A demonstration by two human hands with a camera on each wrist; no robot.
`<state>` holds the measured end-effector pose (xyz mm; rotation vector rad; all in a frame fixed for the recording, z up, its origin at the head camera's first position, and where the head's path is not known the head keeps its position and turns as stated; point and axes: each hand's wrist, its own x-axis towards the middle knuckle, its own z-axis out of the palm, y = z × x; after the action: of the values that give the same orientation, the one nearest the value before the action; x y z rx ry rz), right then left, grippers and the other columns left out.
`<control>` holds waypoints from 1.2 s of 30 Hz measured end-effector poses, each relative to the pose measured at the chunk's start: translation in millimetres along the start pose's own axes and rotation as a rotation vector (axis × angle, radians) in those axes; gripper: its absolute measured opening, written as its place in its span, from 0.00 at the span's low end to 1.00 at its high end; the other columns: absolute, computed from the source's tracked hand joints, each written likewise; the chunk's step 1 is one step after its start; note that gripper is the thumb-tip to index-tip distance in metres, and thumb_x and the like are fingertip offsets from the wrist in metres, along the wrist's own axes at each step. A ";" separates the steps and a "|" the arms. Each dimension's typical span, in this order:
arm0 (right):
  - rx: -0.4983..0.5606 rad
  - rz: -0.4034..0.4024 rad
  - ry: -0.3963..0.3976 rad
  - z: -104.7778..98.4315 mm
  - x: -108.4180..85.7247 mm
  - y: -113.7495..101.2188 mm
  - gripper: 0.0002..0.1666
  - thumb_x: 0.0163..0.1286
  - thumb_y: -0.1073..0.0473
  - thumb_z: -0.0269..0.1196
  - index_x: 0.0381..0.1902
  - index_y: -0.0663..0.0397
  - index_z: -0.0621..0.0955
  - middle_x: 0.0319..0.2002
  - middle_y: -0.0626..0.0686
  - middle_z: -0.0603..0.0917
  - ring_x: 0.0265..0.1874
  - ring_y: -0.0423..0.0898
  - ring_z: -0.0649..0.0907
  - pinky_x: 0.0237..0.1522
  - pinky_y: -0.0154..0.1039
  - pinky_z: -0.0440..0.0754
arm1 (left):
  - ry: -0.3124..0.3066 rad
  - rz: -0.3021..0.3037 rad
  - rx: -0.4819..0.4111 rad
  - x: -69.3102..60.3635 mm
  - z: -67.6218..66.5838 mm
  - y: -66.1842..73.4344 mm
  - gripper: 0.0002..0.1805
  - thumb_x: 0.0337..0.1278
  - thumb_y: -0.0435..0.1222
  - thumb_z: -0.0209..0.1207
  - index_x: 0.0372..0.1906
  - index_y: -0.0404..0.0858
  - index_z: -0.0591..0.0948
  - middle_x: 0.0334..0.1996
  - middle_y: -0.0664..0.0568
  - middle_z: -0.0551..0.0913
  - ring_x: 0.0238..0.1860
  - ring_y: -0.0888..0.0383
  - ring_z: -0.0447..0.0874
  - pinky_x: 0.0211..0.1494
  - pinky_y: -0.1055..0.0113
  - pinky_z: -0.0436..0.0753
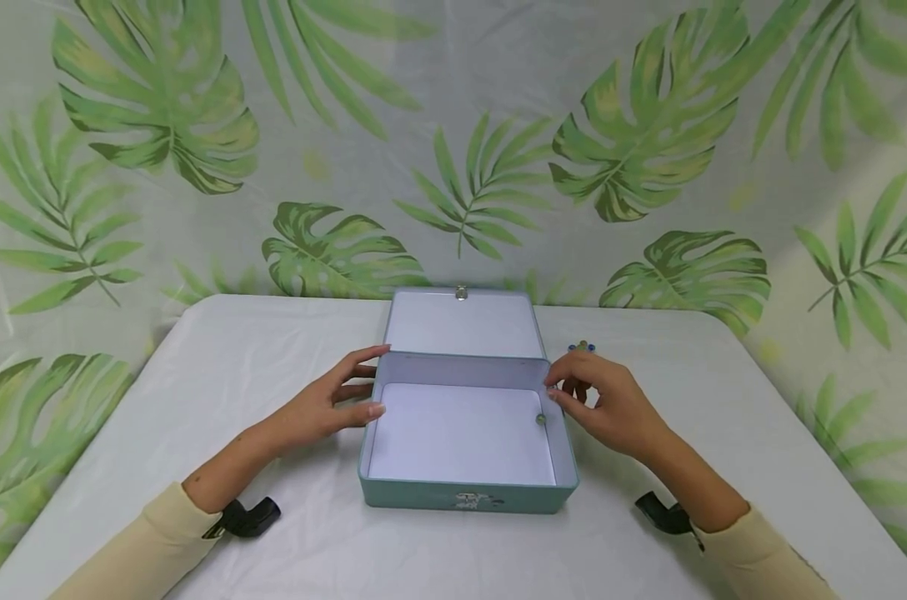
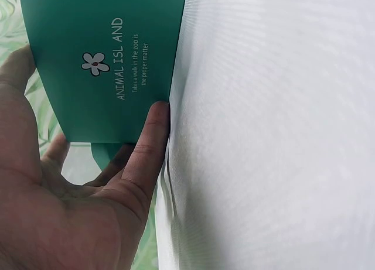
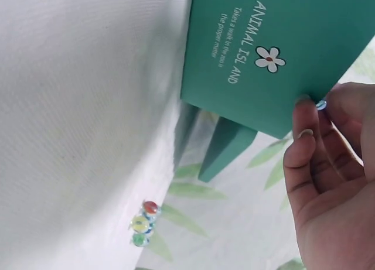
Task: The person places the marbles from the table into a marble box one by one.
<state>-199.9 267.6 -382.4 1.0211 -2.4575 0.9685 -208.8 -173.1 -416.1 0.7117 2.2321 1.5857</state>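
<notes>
A teal metal box (image 1: 468, 495) stands with its hinged lid (image 1: 464, 321) laid back, its pale inside facing up. One greenish marble (image 1: 540, 419) lies inside by the right wall. My left hand (image 1: 314, 408) rests against the box's left side, fingers extended; the left wrist view shows fingertips touching the printed side wall (image 2: 117, 77). At the right rim, my right hand (image 1: 607, 404) pinches a small clear-blue marble (image 3: 321, 105) between thumb and fingertip. That marble is hidden in the head view.
Several glass marbles (image 3: 143, 223) sit bunched on the white-covered table (image 1: 273, 542), behind the right hand and right of the lid. A leaf-printed cloth (image 1: 483, 192) hangs at the table's back edge.
</notes>
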 end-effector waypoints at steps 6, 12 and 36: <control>-0.002 0.001 -0.002 1.8 -0.9 1.1 0.16 0.66 0.73 0.73 0.47 0.50 0.88 0.46 0.44 0.87 0.34 0.36 0.81 0.31 0.31 0.81 | 0.004 -0.007 0.004 -0.9 1.0 1.3 0.45 0.74 0.43 0.67 0.84 0.67 0.55 0.77 0.46 0.63 0.79 0.39 0.65 0.63 0.50 0.86; -0.035 -0.007 0.021 -1.5 -0.5 2.9 0.17 0.66 0.73 0.74 0.48 0.49 0.88 0.46 0.44 0.87 0.35 0.36 0.81 0.32 0.32 0.82 | 0.001 -0.011 -0.003 -0.9 0.8 2.3 0.45 0.74 0.43 0.66 0.84 0.66 0.54 0.78 0.45 0.62 0.79 0.38 0.64 0.62 0.50 0.86; -0.271 0.109 0.047 -25.1 -19.8 65.3 0.17 0.63 0.79 0.70 0.46 0.56 0.89 0.45 0.53 0.87 0.34 0.43 0.83 0.29 0.44 0.84 | 0.008 -0.008 0.016 -0.6 1.5 1.3 0.45 0.74 0.43 0.66 0.84 0.67 0.54 0.77 0.45 0.62 0.79 0.38 0.64 0.63 0.49 0.85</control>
<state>-232.2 328.8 -404.9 0.7743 -2.5390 0.6564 -207.3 -171.9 -415.4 0.7007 2.2526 1.5711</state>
